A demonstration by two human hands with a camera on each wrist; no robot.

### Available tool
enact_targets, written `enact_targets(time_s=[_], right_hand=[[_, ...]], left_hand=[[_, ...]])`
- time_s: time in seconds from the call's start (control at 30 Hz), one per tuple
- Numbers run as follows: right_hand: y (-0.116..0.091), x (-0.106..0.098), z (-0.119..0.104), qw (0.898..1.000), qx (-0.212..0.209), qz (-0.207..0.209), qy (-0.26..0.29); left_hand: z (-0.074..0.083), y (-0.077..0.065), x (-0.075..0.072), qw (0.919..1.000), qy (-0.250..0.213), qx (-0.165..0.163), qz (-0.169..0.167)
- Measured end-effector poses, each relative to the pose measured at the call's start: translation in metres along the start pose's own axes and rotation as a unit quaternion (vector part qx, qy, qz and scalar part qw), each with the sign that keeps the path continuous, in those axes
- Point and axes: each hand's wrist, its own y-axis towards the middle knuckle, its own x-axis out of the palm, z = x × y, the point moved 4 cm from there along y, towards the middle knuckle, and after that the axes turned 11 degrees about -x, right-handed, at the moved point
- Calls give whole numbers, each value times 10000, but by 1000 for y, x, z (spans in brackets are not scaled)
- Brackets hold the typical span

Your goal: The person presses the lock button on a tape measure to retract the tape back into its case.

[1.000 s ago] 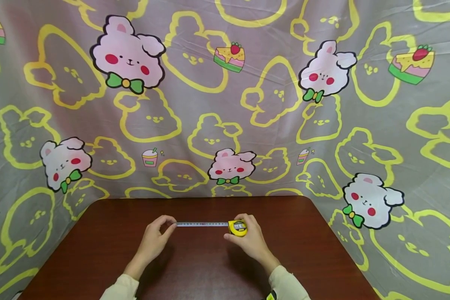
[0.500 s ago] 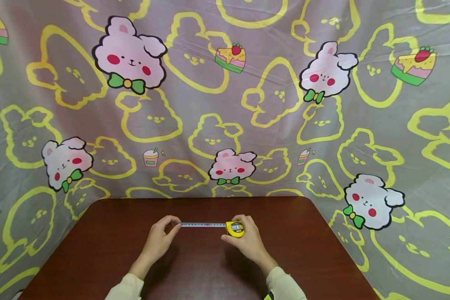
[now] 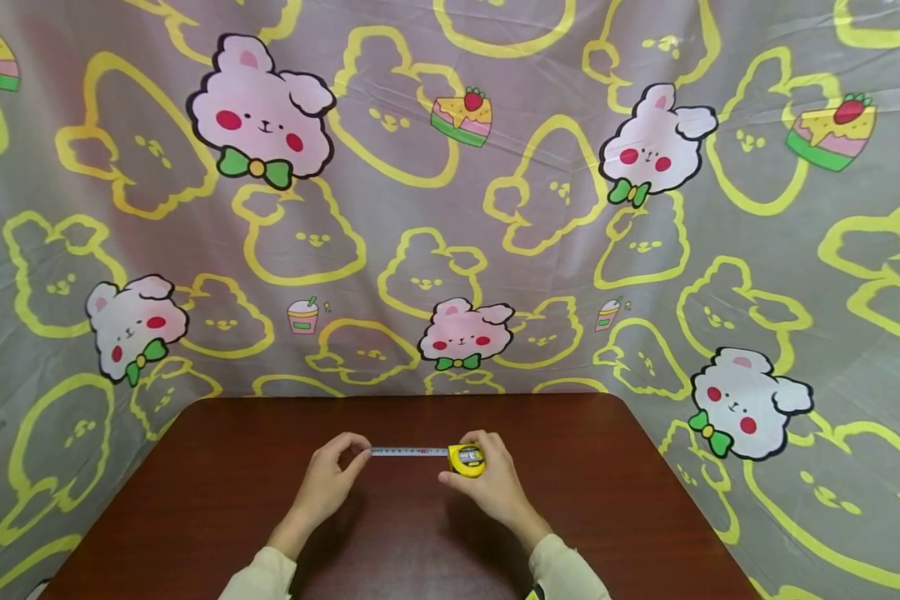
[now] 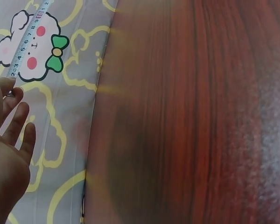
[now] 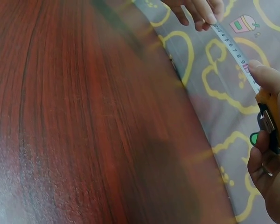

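A yellow and black tape measure [image 3: 467,461] is in my right hand [image 3: 501,485], its fingers and thumb around the case. From its mouth a white blade [image 3: 411,452] with printed numbers stretches left in a straight line. My left hand [image 3: 333,475] pinches the free end of that blade between thumb and forefinger. In the left wrist view the other fingers [image 4: 25,137] of this hand stand loosely apart from the blade. The right wrist view shows the case [image 5: 269,119] partly covered by the palm. Both hands are held up over the table, with shadows beneath.
The dark red-brown wooden table [image 3: 420,533] lies under both hands. A grey curtain [image 3: 450,192] printed with rabbits, cakes and cups encloses its back and sides. Pale sleeves [image 3: 262,575] cover both forearms.
My hands have drawn closer together, the left moving right and the right slightly left. The exposed stretch of blade is shorter than before.
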Motion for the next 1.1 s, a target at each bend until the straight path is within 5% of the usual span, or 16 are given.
enact_targets(time_s=[1.1], right_hand=[[-5,23,-6,9994,-281,-3,-190]], left_hand=[[6,-5,27,9989,-201,303,-289]])
